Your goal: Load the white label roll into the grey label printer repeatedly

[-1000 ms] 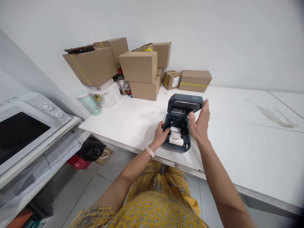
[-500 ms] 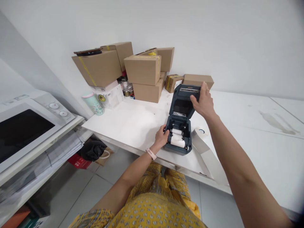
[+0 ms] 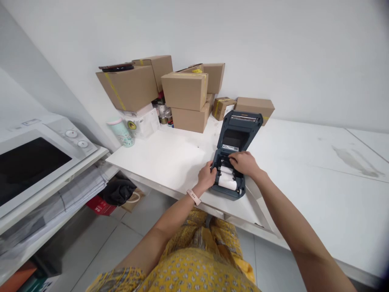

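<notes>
Grey-blue plastic label printer (image 3: 228,191) sitting right at the near edge of the white tabletop (image 3: 170,158), with its lid (image 3: 240,132) flipped all the way up and back so the bay is wide open. The white paper roll (image 3: 227,183) lies down in that bay, long axis running side to side between the printer's two walls, roughly parallel to the tabletop's front edge. The left hand (image 3: 207,177) is outside the left wall and its grip is clasped on that wall. The right hand (image 3: 244,163) comes in from the right and hovers over the back of the bay with the fingers curled downward. The roll sits just below it, a bit toward the person, so this is the nearer hand. I honestly can't tell whether its grip is closed on anything, since the fingertips are hidden behind the knuckles. Room-wise, the upright lid blocks the far side, and a small stack of cardboard boxes (image 3: 184,90) sits near behind it. There's bare tabletop to the left and loads more to the right — though a loose white paper strip (image 3: 260,205) trails off the near edge just beside the printer's right side.
</notes>
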Motion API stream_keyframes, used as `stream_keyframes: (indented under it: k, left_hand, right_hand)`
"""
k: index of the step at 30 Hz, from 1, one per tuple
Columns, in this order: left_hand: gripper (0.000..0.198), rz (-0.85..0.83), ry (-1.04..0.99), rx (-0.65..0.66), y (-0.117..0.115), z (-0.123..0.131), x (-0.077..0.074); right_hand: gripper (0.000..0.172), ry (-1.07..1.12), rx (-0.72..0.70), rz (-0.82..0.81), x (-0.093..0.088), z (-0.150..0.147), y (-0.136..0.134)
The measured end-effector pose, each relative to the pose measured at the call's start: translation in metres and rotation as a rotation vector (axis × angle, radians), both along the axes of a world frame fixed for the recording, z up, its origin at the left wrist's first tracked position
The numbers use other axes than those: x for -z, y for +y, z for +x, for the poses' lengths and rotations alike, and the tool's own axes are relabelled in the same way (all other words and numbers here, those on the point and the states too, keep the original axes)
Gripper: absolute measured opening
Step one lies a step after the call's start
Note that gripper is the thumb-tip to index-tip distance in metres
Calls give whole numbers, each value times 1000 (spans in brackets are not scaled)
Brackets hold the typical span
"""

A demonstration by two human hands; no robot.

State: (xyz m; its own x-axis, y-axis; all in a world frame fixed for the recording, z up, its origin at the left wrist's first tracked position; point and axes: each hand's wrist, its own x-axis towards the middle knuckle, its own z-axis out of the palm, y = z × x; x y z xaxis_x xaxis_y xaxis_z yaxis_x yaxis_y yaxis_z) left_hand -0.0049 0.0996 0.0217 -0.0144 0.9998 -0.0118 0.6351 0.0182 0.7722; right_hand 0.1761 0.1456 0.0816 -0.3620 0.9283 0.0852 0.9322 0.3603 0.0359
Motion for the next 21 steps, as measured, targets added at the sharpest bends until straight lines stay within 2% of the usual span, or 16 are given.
stream_keyframes:
  k: [4,8,12,16,21]
  left_hand:
    - [41,-53,77,4,2,-1,-8]
    - [41,-105,139,17,11,-1,-13]
    - [37,-68,239,34,14,1,-16]
    - [42,-45,269,55,12,2,-17]
    - [47,-28,265,73,10,1,-19]
  right_hand:
    - [35,-86,-71,-132,17,-3,7]
    - [38,-133,-95,-193,21,-3,13]
    - [35,-134,-104,-217,24,-2,17]
    - [23,-56,-148,-227,30,-3,21]
    - [7,160,-201,-208,34,-10,26]
